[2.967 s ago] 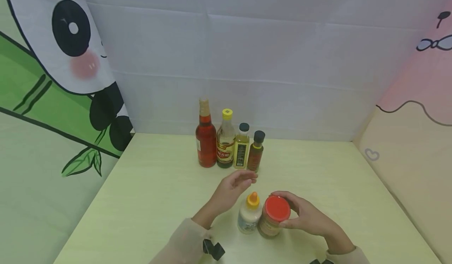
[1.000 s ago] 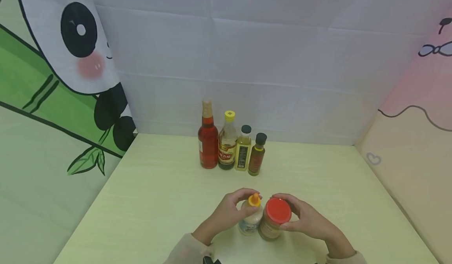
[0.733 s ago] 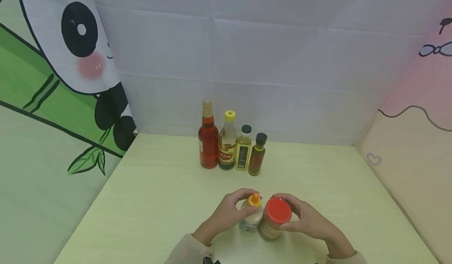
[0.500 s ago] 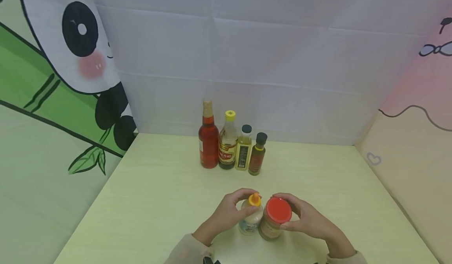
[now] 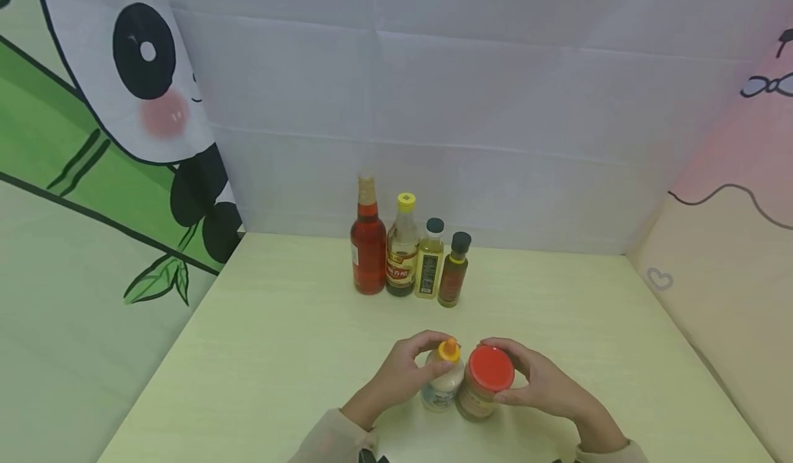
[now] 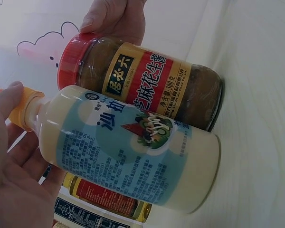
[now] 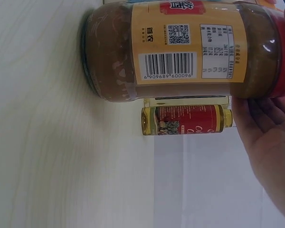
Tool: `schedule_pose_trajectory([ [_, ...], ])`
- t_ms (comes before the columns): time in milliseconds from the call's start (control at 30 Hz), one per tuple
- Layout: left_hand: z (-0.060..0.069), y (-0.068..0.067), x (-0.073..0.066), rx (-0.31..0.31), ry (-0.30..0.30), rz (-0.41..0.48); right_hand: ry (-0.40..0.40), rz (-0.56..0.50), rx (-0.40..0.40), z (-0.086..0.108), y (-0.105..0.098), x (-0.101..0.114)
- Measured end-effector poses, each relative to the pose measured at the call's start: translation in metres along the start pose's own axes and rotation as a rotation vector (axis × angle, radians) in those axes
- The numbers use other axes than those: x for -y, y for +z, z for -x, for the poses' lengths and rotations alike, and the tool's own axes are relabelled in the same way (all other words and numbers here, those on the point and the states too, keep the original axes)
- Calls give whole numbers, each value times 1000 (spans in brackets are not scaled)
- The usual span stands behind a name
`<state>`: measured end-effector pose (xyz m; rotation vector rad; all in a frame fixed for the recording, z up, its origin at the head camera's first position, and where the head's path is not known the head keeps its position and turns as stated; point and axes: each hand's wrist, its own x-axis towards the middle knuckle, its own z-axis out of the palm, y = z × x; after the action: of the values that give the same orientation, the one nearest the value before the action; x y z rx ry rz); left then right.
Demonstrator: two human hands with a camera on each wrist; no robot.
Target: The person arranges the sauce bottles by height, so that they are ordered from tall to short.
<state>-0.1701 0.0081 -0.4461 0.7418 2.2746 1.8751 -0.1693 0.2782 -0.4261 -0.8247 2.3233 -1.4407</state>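
Low in the head view, my left hand [image 5: 401, 373] has thumb and fingers around the yellow-capped neck of a squeeze bottle of salad dressing [image 5: 441, 386]. Its pale body and blue label [image 6: 118, 147] fill the left wrist view. Right beside it, my right hand [image 5: 545, 384] grips the upper part of a jar of sesame peanut butter [image 5: 476, 405] near its red lid [image 5: 491, 369]. The jar's brown contents and barcode label [image 7: 190, 47] show in the right wrist view. Both containers stand upright on the table, side by side. Some left fingers are hidden behind the bottle.
Behind them on the pale table [image 5: 279, 353] stands a row: a tall red bottle [image 5: 369, 256], a yellow-capped sauce bottle [image 5: 401, 263], a small oil bottle [image 5: 429, 267] and a dark-capped bottle [image 5: 453, 274]. A white cloth wall [image 5: 483, 105] rises at the back.
My left hand has come down from behind the dressing bottle and closed around its neck. My right hand stays on the jar. The last second shows only a slight shift of view.
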Motion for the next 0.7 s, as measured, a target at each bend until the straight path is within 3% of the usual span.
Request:
schedule_pose_trajectory([
  [267, -1, 0, 5, -5, 32, -30, -8, 13, -3, 0, 0, 1],
  [700, -2, 2, 6, -63, 24, 7, -19, 3, 5, 0, -1, -1],
])
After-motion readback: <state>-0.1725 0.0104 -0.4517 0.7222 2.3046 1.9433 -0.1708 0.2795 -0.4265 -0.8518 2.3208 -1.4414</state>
